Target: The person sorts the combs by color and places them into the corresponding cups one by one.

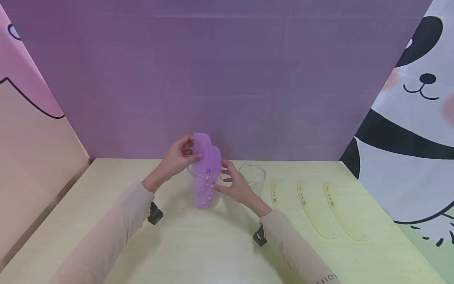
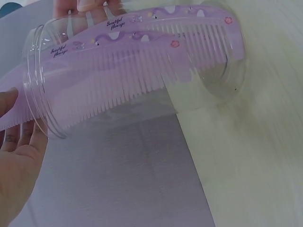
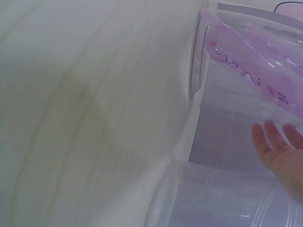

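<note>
Two purple combs stand in a clear plastic cup (image 1: 191, 187) on the table, their upper ends above its rim. My left hand (image 1: 177, 156) pinches the taller comb (image 1: 201, 144) near its top, thumb in front and fingers behind. Beside it leans the other comb (image 1: 216, 156). Around the right side of the cup, my right hand (image 1: 237, 185) holds the wall between thumb and fingers. In the left wrist view, both combs (image 2: 106, 71) show teeth and flamingo prints through the cup. The right wrist view shows right-hand fingers (image 3: 274, 142) at the cup's side.
A second clear cup (image 1: 252, 181) stands just right of my right hand, partly hidden by it. Farther right lie three transparent yellowish combs: a left one (image 1: 274, 195), a middle one (image 1: 310, 213) and a right one (image 1: 340, 215). A purple backdrop (image 1: 227, 79) rises behind the table.
</note>
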A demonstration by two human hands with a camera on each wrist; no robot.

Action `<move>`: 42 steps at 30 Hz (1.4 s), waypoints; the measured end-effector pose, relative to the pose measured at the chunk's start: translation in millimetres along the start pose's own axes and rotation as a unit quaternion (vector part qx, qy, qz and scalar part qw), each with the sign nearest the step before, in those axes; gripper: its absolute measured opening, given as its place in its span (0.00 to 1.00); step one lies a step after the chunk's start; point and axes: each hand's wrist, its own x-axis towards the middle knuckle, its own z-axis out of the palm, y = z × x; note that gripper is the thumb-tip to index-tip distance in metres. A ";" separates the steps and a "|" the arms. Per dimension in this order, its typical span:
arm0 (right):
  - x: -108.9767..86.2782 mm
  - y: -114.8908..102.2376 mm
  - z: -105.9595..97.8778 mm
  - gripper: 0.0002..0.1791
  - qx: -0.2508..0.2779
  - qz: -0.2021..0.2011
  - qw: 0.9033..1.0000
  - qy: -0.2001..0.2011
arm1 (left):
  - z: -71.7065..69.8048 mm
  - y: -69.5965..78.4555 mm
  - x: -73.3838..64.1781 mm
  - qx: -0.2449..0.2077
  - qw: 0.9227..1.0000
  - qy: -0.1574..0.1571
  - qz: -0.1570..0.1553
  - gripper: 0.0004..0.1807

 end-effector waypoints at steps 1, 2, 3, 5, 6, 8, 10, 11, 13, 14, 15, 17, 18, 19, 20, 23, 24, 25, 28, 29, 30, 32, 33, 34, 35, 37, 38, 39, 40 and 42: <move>0.2 0.2 0.2 0.43 0.000 0.001 1.000 0.001 | -0.1 -0.2 0.5 0.001 1.000 -0.002 0.003 0.21; 0.2 0.1 0.4 0.43 0.001 0.002 1.000 0.001 | -0.3 -0.9 1.2 0.003 1.000 -0.003 0.005 0.21; 0.3 0.4 0.6 0.43 -0.001 0.003 1.000 0.002 | -0.3 -0.7 1.4 0.005 1.000 -0.004 0.006 0.22; 0.2 0.4 0.7 0.43 -0.002 0.005 1.000 0.003 | -0.4 -1.9 2.3 0.011 1.000 -0.006 0.011 0.22; 0.2 0.3 0.7 0.43 -0.002 0.005 1.000 0.004 | -0.6 -2.5 2.6 0.015 1.000 -0.007 0.015 0.23; 0.1 0.4 0.8 0.43 -0.004 0.003 1.000 0.005 | -0.7 -3.9 3.2 0.019 1.000 -0.008 0.020 0.24; 0.3 0.7 0.8 0.43 -0.005 0.000 1.000 0.006 | -1.1 -5.7 3.7 0.027 0.999 -0.007 0.026 0.25; 0.4 0.9 0.9 0.43 -0.006 -0.001 1.000 0.006 | -1.2 -6.5 3.8 0.031 0.999 -0.005 0.029 0.26; 0.6 1.5 0.8 0.43 -0.007 -0.005 1.000 0.007 | -1.6 -7.9 4.2 0.040 0.999 0.000 0.036 0.28; 0.7 1.7 0.6 0.43 -0.007 -0.006 1.000 0.007 | -1.6 -8.4 4.3 0.044 0.998 0.003 0.039 0.29; 0.7 1.9 0.4 0.43 -0.008 -0.006 1.000 0.007 | -1.5 -8.8 4.6 0.048 0.998 0.005 0.043 0.30; 0.6 1.9 0.2 0.43 -0.008 -0.006 1.000 0.006 | -1.3 -9.2 5.0 0.055 0.997 0.009 0.050 0.33; 0.6 2.0 0.1 0.43 -0.009 -0.006 1.000 0.006 | -1.2 -9.4 5.3 0.058 0.997 0.010 0.053 0.34; 0.6 2.1 0.1 0.43 -0.009 -0.006 1.000 0.005 | -1.1 -9.9 5.7 0.060 0.997 0.010 0.056 0.34; 0.6 2.0 0.1 0.43 -0.009 -0.006 1.000 0.005 | -0.9 -10.1 6.1 0.064 0.996 0.010 0.059 0.35; 0.5 1.8 0.0 0.43 -0.009 -0.005 1.000 0.005 | -0.7 -10.8 6.8 0.072 0.995 0.007 0.068 0.34; 0.5 1.8 -0.1 0.43 -0.009 -0.006 1.000 0.005 | -0.8 -11.0 6.8 0.074 0.995 0.006 0.068 0.33; 0.4 1.5 -0.2 0.43 -0.011 -0.005 1.000 0.005 | -0.8 -11.0 6.9 0.077 0.995 0.004 0.067 0.33; 0.3 0.9 -0.5 0.43 -0.011 -0.006 1.000 0.005 | -1.3 -11.0 7.1 0.089 0.994 0.001 0.065 0.32; 0.3 0.7 -0.6 0.43 -0.011 -0.006 1.000 0.005 | -1.4 -10.7 7.2 0.093 0.994 0.001 0.064 0.32; 0.2 0.6 -0.7 0.43 -0.013 -0.009 1.000 0.005 | -1.5 -10.7 7.4 0.096 0.993 0.000 0.064 0.32; 0.1 0.4 -0.7 0.43 -0.012 -0.011 1.000 0.005 | -1.9 -10.5 7.8 0.101 0.993 0.002 0.067 0.31; 0.2 0.4 -0.7 0.43 -0.013 -0.012 1.000 0.005 | -2.0 -10.2 7.7 0.102 0.992 0.003 0.067 0.30; 0.1 0.3 -0.6 0.43 -0.014 -0.012 1.000 0.005 | -2.1 -10.2 8.0 0.103 0.992 0.002 0.068 0.30; 0.0 0.2 -0.6 0.43 -0.015 -0.012 1.000 0.005 | -2.1 -10.1 8.0 0.100 0.993 0.002 0.069 0.29; -0.2 -0.1 -0.5 0.43 -0.015 -0.008 1.000 0.005 | -2.2 -10.0 8.1 0.099 0.993 0.000 0.071 0.28; -0.3 -0.3 -0.4 0.43 -0.015 -0.007 1.000 0.005 | -2.3 -10.4 8.2 0.099 0.992 -0.001 0.072 0.27; -0.5 -0.6 -0.3 0.43 -0.015 -0.006 1.000 0.005 | -2.4 -10.5 8.1 0.100 0.992 -0.002 0.073 0.27; -0.7 -1.0 -0.2 0.43 -0.013 -0.004 1.000 0.004 | -2.5 -10.9 8.1 0.103 0.992 -0.003 0.074 0.27; -1.1 -1.6 0.1 0.43 -0.009 -0.002 1.000 0.004 | -2.7 -11.4 8.0 0.109 0.991 -0.003 0.074 0.26</move>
